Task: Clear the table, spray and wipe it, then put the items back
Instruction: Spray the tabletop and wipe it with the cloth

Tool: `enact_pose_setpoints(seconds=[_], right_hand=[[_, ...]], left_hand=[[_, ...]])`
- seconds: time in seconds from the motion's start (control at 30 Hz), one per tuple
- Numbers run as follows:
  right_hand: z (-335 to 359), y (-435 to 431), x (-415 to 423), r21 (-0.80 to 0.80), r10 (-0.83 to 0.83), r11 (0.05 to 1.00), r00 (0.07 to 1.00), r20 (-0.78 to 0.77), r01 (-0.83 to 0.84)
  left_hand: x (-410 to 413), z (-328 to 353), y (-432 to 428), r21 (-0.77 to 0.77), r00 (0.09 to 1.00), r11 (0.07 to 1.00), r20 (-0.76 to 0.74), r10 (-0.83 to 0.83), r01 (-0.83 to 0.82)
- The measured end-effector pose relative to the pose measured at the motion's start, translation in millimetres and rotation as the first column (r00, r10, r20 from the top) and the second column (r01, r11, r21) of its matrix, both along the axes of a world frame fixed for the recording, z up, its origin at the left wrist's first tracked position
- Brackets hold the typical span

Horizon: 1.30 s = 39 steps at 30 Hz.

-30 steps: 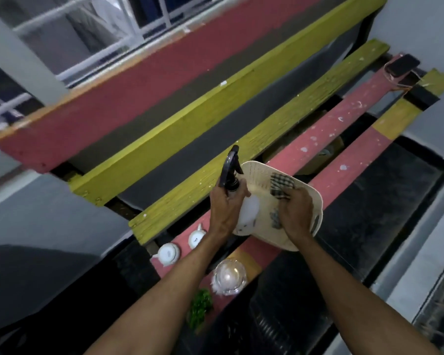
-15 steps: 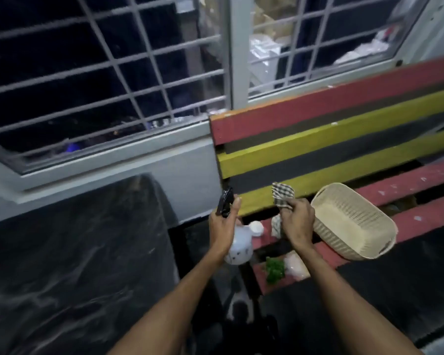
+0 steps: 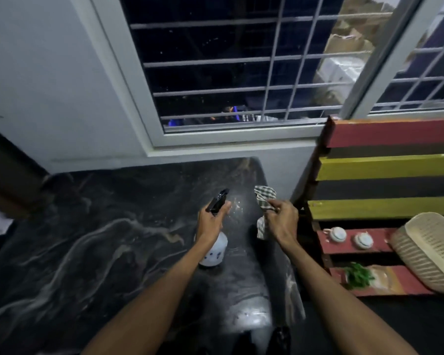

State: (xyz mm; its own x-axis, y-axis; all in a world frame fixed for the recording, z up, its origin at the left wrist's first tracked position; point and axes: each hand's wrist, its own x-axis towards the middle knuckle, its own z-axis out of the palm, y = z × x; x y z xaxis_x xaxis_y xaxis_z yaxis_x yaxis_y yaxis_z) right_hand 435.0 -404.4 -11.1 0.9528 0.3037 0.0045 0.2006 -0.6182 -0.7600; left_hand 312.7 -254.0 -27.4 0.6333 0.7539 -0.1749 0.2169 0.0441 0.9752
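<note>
Your left hand (image 3: pixel 210 221) grips the spray bottle (image 3: pixel 214 248); your right hand (image 3: pixel 280 221) clutches the checked cloth (image 3: pixel 264 198). Both are held above the dark marble table (image 3: pixel 87 239). Two cups (image 3: pixel 337 234), greens (image 3: pixel 358 275) and a basket (image 3: pixel 431 252) sit on the bench (image 3: pixel 385 170) at right.

My feed is dim and bluish. Behind the window grille (image 3: pixel 267 73) it is mostly black. Glare sits on the dark marble table (image 3: pixel 87 252), brightest near its close edge, with a fainter sheen further out. I see wide-angle bending of the window frame, and soft, noisy detail in the shadows.
</note>
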Motion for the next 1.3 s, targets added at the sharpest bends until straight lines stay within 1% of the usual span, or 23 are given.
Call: enact_pose_setpoints(seconds=[0.07, 0.13, 0.23, 0.3, 0.5, 0.6, 0.7, 0.77, 0.83, 0.87, 0.9, 0.93, 1.0, 1.03, 1.07, 1.1, 1.13, 1.2, 1.23, 1.27, 1.3], right_hand=[[-2, 19, -10, -0.002, 0.027, 1.000, 1.000, 0.002, -0.027], [-4, 31, -12, -0.008, 0.043, 0.999, 0.999, 0.008, -0.043], [-9, 45, -9, -0.061, 0.057, 0.997, 0.998, 0.007, -0.056], [-15, 50, -1, -0.062, 0.056, 0.997, 0.998, -0.002, -0.056], [-35, 58, 42, -0.065, 0.019, 0.998, 0.999, -0.033, -0.021], [-46, 69, 65, -0.071, 0.018, 0.997, 0.998, -0.054, -0.022], [-55, 84, 84, -0.102, 0.026, 0.994, 1.000, -0.005, -0.027], [-63, 101, 93, -0.123, 0.044, 0.991, 0.999, 0.011, -0.042], [-71, 120, 93, -0.164, 0.089, 0.982, 0.996, -0.003, -0.088], [-76, 132, 88, -0.198, 0.140, 0.970, 0.990, -0.007, -0.139], [-82, 145, 76, -0.238, 0.234, 0.944, 0.972, -0.002, -0.227], [-90, 159, 58, -0.279, 0.357, 0.898, 0.934, 0.013, -0.339], [-106, 179, 20, -0.355, 0.604, 0.752, 0.797, 0.031, -0.556], [-113, 184, 12, -0.390, 0.691, 0.676, 0.722, 0.040, -0.625], [-117, 189, 13, -0.423, 0.737, 0.628, 0.674, 0.055, -0.653], [-117, 196, 22, -0.439, 0.739, 0.625, 0.671, 0.064, -0.646], [-118, 204, 34, -0.450, 0.705, 0.650, 0.707, 0.055, -0.612], [-114, 226, 45, -0.487, 0.585, 0.708, 0.811, 0.000, -0.511], [-113, 243, 34, -0.478, 0.555, 0.729, 0.832, -0.007, -0.490], [-112, 256, 18, -0.437, 0.580, 0.732, 0.815, -0.002, -0.522], [-114, 268, -4, -0.376, 0.651, 0.709, 0.759, 0.026, -0.596]], left_hand=[[-12, -7, 17, 0.038, 0.999, 0.999, -0.044, -0.007, 0.009], [-16, -10, 25, 0.106, 0.997, 0.994, -0.081, 0.007, 0.001], [-13, -15, 33, 0.194, 0.989, 0.979, -0.116, 0.090, -0.066], [-8, -18, 35, 0.232, 0.979, 0.970, -0.165, 0.119, -0.079], [12, -23, 48, 0.220, 0.956, 0.972, -0.259, 0.136, -0.079], [22, -26, 53, 0.240, 0.950, 0.964, -0.259, 0.176, -0.113], [28, -29, 60, 0.256, 0.957, 0.960, -0.231, 0.177, -0.116], [28, -31, 70, 0.256, 0.954, 0.962, -0.251, 0.165, -0.099], [24, -33, 81, 0.243, 0.954, 0.965, -0.253, 0.160, -0.097], [21, -34, 88, 0.245, 0.955, 0.964, -0.245, 0.167, -0.105], [18, -35, 94, 0.255, 0.954, 0.960, -0.239, 0.181, -0.118], [14, -36, 102, 0.268, 0.950, 0.954, -0.241, 0.197, -0.130], [6, -36, 116, 0.289, 0.945, 0.947, -0.245, 0.217, -0.142], [1, -37, 123, 0.292, 0.944, 0.945, -0.244, 0.221, -0.146], [-4, -37, 130, 0.286, 0.944, 0.946, -0.240, 0.225, -0.153], [-9, -39, 139, 0.273, 0.944, 0.948, -0.233, 0.233, -0.166], [-13, -39, 148, 0.254, 0.944, 0.950, -0.226, 0.239, -0.180], [-22, -42, 169, 0.223, 0.949, 0.958, -0.217, 0.230, -0.181], [-28, -44, 182, 0.214, 0.951, 0.961, -0.216, 0.219, -0.173], [-30, -44, 190, 0.208, 0.954, 0.965, -0.221, 0.203, -0.158], [-35, -43, 199, 0.213, 0.958, 0.967, -0.217, 0.190, -0.143]])
